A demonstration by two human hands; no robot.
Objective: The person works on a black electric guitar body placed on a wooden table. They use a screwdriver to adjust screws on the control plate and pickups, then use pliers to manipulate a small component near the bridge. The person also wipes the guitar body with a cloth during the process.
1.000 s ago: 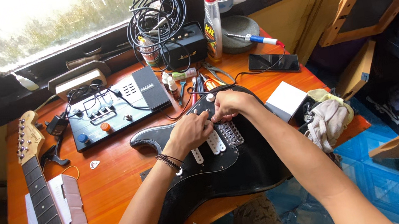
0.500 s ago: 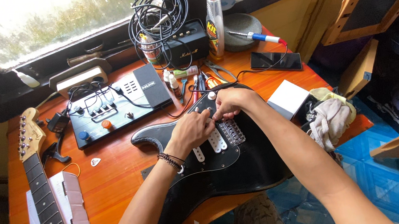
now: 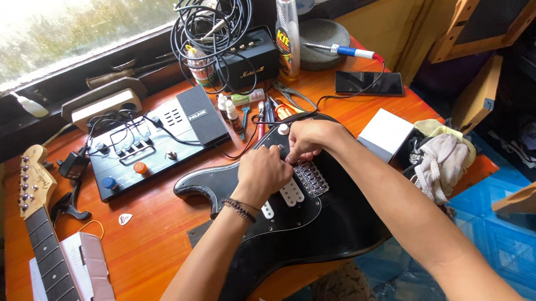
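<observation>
1. While both forearms are reaching in from the bottom edge, the glossy black electric guitar body point(image 3: 310, 227) is lying flat on the orange wooden desk point(image 3: 153, 242), its lower bout hanging past the near edge.
2. Left hand point(image 3: 263, 175), beaded bracelet at the wrist, is sitting curled on the black pickguard just above the white pickups point(image 3: 292, 193); fingers are bent tight, but I cannot tell whether they are pinching a small part or only bracing.
3. Right hand point(image 3: 310, 140) is touching the left one, fingertips closed together over the upper pickguard edge near the horn; whatever they are gripping is hidden.
4. Judgement: the step in hand looks like fine work on the pickguard or its wiring, both hands crowding one spot. The next move is calling for steady fingertip pressure and a tool from the cluster just beyond.
5. Left of the body, the detached maple guitar neck point(image 3: 57, 280) is resting on a white cardboard box point(image 3: 93, 296), well apart from the hands; a white pick point(image 3: 125, 219) is lying between.
6. Right side: a small white box point(image 3: 386, 133) and a crumpled pale rag point(image 3: 440, 161).
7. Farther back: a black multi-effects pedal board point(image 3: 157, 140), pliers and small bottles point(image 3: 260, 104), and a dark phone point(image 3: 368, 83).
8. Farthest, at the window sill: a small black amplifier point(image 3: 247, 67) under coiled black cables point(image 3: 209, 15), beside a tall spray can point(image 3: 288, 31).
</observation>
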